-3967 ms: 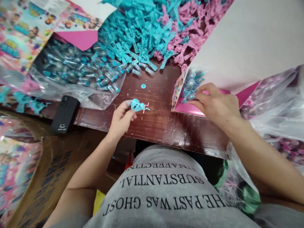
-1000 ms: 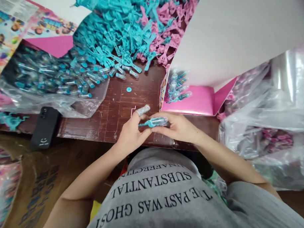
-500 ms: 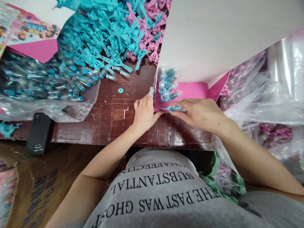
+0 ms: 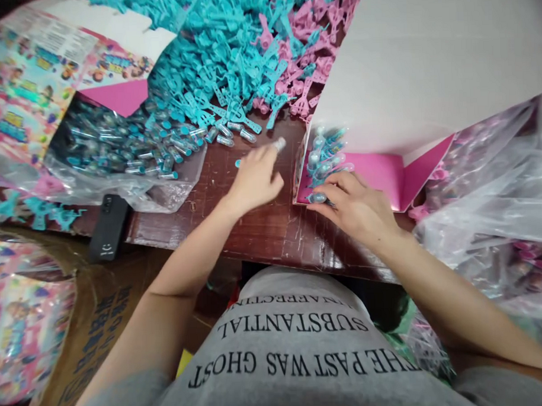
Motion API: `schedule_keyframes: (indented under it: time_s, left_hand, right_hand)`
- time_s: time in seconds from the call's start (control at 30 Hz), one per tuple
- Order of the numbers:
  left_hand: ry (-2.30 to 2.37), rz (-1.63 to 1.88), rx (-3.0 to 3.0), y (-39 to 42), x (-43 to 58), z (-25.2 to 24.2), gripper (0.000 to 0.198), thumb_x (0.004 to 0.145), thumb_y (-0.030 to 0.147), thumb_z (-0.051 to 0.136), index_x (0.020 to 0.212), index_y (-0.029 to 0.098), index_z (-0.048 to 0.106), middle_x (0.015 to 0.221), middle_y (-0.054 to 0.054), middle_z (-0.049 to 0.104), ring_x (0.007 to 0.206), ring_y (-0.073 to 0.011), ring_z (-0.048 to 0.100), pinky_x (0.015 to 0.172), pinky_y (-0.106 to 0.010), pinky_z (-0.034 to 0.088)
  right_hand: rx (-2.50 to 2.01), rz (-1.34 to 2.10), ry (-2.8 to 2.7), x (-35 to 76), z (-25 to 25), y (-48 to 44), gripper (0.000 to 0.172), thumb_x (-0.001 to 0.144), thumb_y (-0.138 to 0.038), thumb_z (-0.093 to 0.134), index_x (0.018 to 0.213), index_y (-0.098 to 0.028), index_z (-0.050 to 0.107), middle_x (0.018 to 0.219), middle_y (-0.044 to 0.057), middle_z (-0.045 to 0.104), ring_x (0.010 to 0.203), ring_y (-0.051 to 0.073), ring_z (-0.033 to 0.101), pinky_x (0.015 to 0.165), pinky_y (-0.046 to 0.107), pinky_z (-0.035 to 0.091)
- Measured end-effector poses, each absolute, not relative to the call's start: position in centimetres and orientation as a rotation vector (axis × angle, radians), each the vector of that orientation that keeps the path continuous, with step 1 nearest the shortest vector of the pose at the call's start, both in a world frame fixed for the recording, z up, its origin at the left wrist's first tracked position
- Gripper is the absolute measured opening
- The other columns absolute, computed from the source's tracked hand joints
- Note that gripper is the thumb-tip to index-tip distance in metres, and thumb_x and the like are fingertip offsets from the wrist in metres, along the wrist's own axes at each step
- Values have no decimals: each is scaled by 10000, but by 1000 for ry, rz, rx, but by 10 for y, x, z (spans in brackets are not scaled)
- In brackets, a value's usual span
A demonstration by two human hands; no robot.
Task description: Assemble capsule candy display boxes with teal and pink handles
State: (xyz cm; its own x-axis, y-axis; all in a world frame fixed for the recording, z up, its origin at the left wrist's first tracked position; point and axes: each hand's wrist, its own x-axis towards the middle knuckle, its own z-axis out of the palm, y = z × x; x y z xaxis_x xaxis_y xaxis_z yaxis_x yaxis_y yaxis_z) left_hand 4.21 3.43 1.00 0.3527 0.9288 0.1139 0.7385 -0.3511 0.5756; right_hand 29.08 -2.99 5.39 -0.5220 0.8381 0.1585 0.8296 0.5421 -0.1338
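My right hand (image 4: 362, 208) reaches over the front edge of the open box with the pink floor (image 4: 376, 172). Thumb and fingers pinch a small toy with a clear and blue capsule body (image 4: 317, 197), low against the box's front. Similar blue toys with clear capsules (image 4: 325, 151) stand in a row along the left wall of the box. My left hand (image 4: 254, 177), blurred, is over the table left of the box, thumb and index finger apart and nothing visible in it. Something whitish covers its index fingertip. A small blue disc (image 4: 238, 163) lies partly behind this hand.
Blue clip-like plastic parts (image 4: 230, 56) and pink ones (image 4: 313, 65) are heaped at the back. Clear capsules with blue ends (image 4: 140, 148) fill a plastic bag beside a printed carton (image 4: 27, 87). A black phone (image 4: 109, 226) lies near the front edge; plastic bags (image 4: 488, 189) are at right.
My left hand has let go of the box's left front corner and moved left over the table. My right hand has stayed at the box with the toy. The view has shifted left.
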Motion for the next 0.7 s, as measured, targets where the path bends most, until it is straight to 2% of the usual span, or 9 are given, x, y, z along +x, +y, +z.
schedule_keyframes:
  time_s: [0.13, 0.23, 0.3, 0.37, 0.43, 0.5, 0.57, 0.63, 0.7]
  left_hand:
    - [1606, 806, 2159, 126, 14, 10, 496, 892, 170, 655, 1386, 135, 637, 1359, -190, 652, 1415, -439, 491, 1232, -589, 325]
    - [1678, 796, 2128, 181, 5, 10, 431, 877, 195, 730, 1307, 193, 695, 1286, -143, 675, 1395, -400, 470, 1214, -595, 330]
    - [1752, 692, 2088, 202, 2, 7, 320, 844, 216, 794, 1160, 216, 744, 1222, -125, 692, 1386, -390, 452, 1208, -617, 320]
    - [1788, 595, 2050, 212, -1, 2, 161, 813, 254, 842, 938, 203, 755, 1121, -139, 701, 1381, -417, 437, 1198, -657, 302]
    - [1758, 575, 2045, 216, -4, -2, 180, 803, 292, 865, 779, 197, 714, 1032, -138, 697, 1357, -419, 437, 1199, -677, 282]
    - [1711, 589, 2073, 215, -9, -1, 195, 810, 280, 867, 751, 199, 700, 1010, -100, 689, 1303, -357, 451, 1221, -663, 264]
    - [1710, 623, 2107, 211, -16, 6, 125, 825, 218, 837, 786, 203, 719, 1053, -73, 679, 1232, -303, 473, 1229, -640, 276]
    - [1712, 692, 2132, 202, -29, 17, 80, 811, 157, 806, 835, 211, 751, 1118, -83, 665, 1173, -301, 512, 1196, -617, 341]
    - [1673, 787, 2149, 185, -45, 29, 157, 771, 121, 795, 886, 226, 773, 1140, -102, 654, 1145, -327, 554, 1144, -590, 413]
  right_hand:
    - [-1435, -1, -2554, 288, 58, -29, 450, 1078, -591, 532, 1139, -198, 743, 1157, 134, 739, 1058, 281, 681, 564, 331, 434]
    - [-1470, -152, -2439, 290, 61, -37, 496, 1034, -629, 594, 1209, -185, 728, 1176, 154, 749, 1052, 285, 694, 572, 330, 448]
    - [-1467, -261, -2385, 291, 56, -41, 461, 1022, -610, 628, 1189, -195, 739, 1138, 138, 767, 1021, 273, 700, 605, 334, 476]
    - [-1457, -302, -2379, 292, 47, -41, 379, 1045, -555, 617, 1069, -204, 758, 1045, 109, 780, 956, 254, 695, 625, 336, 490]
    - [-1485, -259, -2400, 293, 39, -39, 362, 1069, -520, 583, 997, -211, 757, 1006, 96, 778, 924, 251, 683, 646, 344, 505]
    - [-1520, -173, -2400, 294, 37, -39, 370, 1069, -533, 570, 1037, -217, 761, 1060, 111, 769, 968, 270, 681, 691, 365, 538]
    - [-1506, -153, -2342, 293, 46, -44, 429, 1035, -604, 592, 1148, -223, 753, 1151, 145, 744, 1047, 309, 676, 790, 425, 576]
    - [-1448, -204, -2225, 285, 62, -53, 559, 974, -695, 629, 1255, -221, 724, 1224, 183, 705, 1119, 352, 659, 909, 507, 580]
    - [-1349, -210, -2141, 267, 78, -60, 623, 934, -729, 663, 1315, -237, 695, 1250, 194, 678, 1156, 378, 642, 995, 562, 556]
